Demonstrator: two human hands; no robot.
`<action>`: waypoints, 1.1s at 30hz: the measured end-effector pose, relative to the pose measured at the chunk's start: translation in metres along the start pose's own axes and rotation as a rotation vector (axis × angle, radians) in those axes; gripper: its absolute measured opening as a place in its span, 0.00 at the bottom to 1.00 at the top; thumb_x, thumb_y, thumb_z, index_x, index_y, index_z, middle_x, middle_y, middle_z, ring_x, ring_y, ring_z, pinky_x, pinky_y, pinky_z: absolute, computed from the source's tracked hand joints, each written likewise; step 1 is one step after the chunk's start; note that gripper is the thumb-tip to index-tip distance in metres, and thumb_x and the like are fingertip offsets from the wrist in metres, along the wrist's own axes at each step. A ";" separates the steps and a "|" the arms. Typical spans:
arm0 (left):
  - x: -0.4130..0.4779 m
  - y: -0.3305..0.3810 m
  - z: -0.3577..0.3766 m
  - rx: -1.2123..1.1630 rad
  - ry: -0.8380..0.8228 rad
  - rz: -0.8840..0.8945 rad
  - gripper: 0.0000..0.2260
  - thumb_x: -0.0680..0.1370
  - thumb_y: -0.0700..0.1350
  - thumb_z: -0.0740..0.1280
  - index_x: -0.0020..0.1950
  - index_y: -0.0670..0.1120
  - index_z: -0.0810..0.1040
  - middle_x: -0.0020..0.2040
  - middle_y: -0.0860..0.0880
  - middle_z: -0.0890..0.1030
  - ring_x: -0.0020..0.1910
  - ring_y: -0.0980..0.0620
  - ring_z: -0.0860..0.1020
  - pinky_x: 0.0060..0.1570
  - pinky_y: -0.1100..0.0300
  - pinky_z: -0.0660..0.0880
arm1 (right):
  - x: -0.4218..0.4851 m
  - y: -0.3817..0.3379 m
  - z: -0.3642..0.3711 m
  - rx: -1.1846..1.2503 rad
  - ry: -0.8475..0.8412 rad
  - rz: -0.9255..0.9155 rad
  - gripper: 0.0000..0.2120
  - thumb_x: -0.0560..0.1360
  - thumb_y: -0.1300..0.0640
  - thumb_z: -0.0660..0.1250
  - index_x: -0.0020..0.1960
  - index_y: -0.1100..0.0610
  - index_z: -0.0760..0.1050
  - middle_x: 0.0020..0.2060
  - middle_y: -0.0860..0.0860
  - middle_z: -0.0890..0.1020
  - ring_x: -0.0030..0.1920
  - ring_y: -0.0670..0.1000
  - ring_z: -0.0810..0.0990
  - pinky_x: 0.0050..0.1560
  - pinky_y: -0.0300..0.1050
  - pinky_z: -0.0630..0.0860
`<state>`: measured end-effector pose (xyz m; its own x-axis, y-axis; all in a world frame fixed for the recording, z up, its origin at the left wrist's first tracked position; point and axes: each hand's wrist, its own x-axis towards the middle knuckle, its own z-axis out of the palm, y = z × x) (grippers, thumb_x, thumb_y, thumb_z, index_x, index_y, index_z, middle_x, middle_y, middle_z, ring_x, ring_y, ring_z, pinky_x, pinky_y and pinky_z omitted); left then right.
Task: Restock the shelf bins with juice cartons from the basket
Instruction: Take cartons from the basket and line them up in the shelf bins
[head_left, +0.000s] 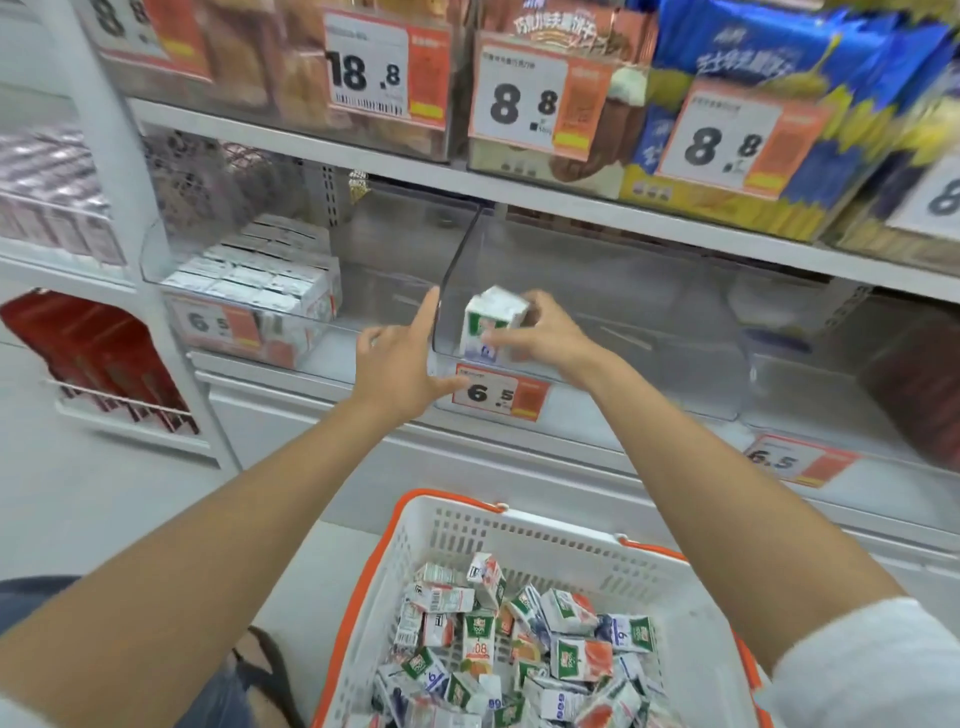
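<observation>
The basket, nearest, holds a loose heap of juice cartons awaiting shelving. The right hand grips one carton upright at the front left corner of the clear middle bin, evidently to start a row there. The left hand, fingers straight, rests against that bin's corner, apparently steadying it.

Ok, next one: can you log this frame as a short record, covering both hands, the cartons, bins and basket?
left grip: open hand, fingers straight, at the middle bin front left corner
right grip: holds a juice carton at that bin's front left
left bin: partly filled with stacked cartons
basket: white, orange rim, many loose cartons inside
</observation>
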<state>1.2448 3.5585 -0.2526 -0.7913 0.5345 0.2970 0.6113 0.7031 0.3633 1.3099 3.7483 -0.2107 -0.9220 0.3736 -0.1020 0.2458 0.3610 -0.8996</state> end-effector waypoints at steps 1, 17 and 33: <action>0.000 -0.002 0.003 -0.003 0.048 0.003 0.50 0.67 0.69 0.70 0.79 0.53 0.46 0.40 0.51 0.77 0.53 0.47 0.77 0.58 0.52 0.64 | 0.003 0.002 0.002 -0.036 -0.153 0.075 0.28 0.69 0.48 0.76 0.63 0.55 0.69 0.56 0.48 0.78 0.55 0.48 0.78 0.47 0.41 0.75; -0.004 -0.001 0.010 -0.026 0.085 0.019 0.48 0.69 0.63 0.72 0.79 0.51 0.47 0.62 0.49 0.77 0.64 0.46 0.71 0.66 0.51 0.59 | 0.011 -0.002 0.014 -0.221 -0.260 0.057 0.31 0.79 0.55 0.65 0.78 0.48 0.55 0.75 0.50 0.63 0.72 0.54 0.67 0.72 0.50 0.64; -0.167 0.024 0.137 -0.422 -0.447 -0.133 0.15 0.74 0.38 0.68 0.60 0.47 0.74 0.50 0.50 0.75 0.40 0.52 0.73 0.42 0.58 0.70 | -0.178 0.273 -0.002 -0.404 -0.213 0.355 0.20 0.74 0.61 0.71 0.66 0.59 0.73 0.53 0.52 0.78 0.51 0.52 0.79 0.57 0.50 0.77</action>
<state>1.3891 3.5502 -0.4143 -0.7350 0.6635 -0.1399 0.3879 0.5805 0.7159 1.5417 3.7816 -0.4371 -0.7916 0.3661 -0.4893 0.6075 0.5581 -0.5652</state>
